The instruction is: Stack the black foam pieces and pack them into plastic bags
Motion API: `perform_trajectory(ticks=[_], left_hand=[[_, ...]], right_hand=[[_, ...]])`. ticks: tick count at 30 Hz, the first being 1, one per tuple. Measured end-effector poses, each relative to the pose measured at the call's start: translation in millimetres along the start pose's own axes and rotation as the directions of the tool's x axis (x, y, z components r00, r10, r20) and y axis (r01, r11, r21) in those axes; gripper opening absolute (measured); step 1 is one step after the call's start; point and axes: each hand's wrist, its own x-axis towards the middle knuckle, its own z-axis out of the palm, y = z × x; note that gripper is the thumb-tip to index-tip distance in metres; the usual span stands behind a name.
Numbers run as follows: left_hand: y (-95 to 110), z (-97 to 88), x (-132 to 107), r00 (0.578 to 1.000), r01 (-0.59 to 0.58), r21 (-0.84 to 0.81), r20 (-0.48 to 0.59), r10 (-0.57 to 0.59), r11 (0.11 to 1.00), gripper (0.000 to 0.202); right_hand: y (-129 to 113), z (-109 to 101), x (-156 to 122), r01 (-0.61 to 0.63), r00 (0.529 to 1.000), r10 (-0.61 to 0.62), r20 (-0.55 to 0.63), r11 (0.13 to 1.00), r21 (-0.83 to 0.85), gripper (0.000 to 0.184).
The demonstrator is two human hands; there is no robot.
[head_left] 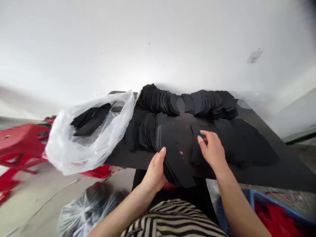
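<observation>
My left hand point(156, 172) is closed around a stack of dark, flat cut pieces point(176, 158), thumb on top and a fingertip showing at the far side. The stack hangs partly over the table's near edge. My right hand point(212, 149) hovers above the dark pieces on the right, thumb and forefinger a little apart, with nothing visible between them. Below and beside it lies a spread row of dark pieces point(249, 141). Left of the held stack sits another overlapping row of dark pieces point(144, 131). The exact material cannot be made out.
Two fanned piles, a left pile point(158, 100) and a right pile point(213, 103), lie along the back of the black table point(266, 174). A white plastic bag point(123, 125) holds more dark pieces. Red stools point(22, 138), filled bags point(84, 210) and a blue crate point(251, 199) surround the table.
</observation>
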Motion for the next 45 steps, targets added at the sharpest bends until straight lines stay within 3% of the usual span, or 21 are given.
perform_trajectory(ticks=[5,10,13,19,25,29,31,33,36,40,45], left_hand=[[-4.9,-5.0,0.0,0.985,-0.171,-0.009,0.021,0.171,0.985,0.045],[2.4,-19.4,-3.0,0.957,-0.288,-0.011,-0.033,0.288,0.958,0.039],[6.8,-28.6,-5.7,0.964,-0.263,-0.03,-0.052,0.262,0.964,0.04],[13.5,-43.6,-5.7,0.975,-0.219,-0.09,-0.065,0.213,0.972,0.046],[29.9,-55.9,-6.4,0.975,-0.208,-0.112,-0.104,0.196,0.972,0.063],[37.3,-58.8,-9.9,0.983,-0.163,-0.179,-0.108,0.145,0.97,0.059],[37.7,-60.0,-10.3,0.978,-0.188,-0.198,-0.124,0.166,0.962,0.056],[35.9,-61.4,-9.5,0.965,-0.24,-0.178,-0.154,0.214,0.954,0.054],[30.5,-62.1,-7.9,0.951,-0.274,-0.105,-0.179,0.253,0.956,0.048],[24.6,-56.2,-9.5,0.952,-0.292,-0.051,-0.106,0.286,0.955,0.046],[21.4,-46.9,-13.8,0.926,-0.366,0.081,-0.06,0.371,0.927,0.052]], right_hand=[[-70.5,9.2,-39.1,0.266,0.95,-0.289,0.119,0.948,0.174,0.035],[-103.2,27.0,-56.8,0.339,0.93,-0.356,0.091,0.927,0.161,0.037],[-110.3,35.8,-55.9,0.288,0.938,-0.332,0.099,0.905,0.312,0.028],[-114.3,50.1,-34.7,0.027,0.942,-0.192,0.275,0.86,0.51,0.026],[-94.2,83.5,27.9,-0.019,0.978,-0.068,0.195,0.91,0.413,0.033],[-88.7,104.9,50.2,0.046,0.972,-0.105,0.208,0.962,0.269,0.037],[-96.0,104.0,43.5,0.14,0.967,-0.186,0.176,0.958,0.249,0.039],[-109.6,94.3,27.0,0.181,0.95,-0.254,0.183,0.923,0.338,0.039],[-134.5,72.5,-2.6,0.066,0.903,-0.282,0.325,0.836,0.544,0.04],[-155.1,53.4,-23.5,-0.165,0.842,-0.228,0.489,0.754,0.636,0.043],[-155.4,43.9,-23.2,-0.23,0.859,-0.164,0.485,0.724,0.651,0.041]])
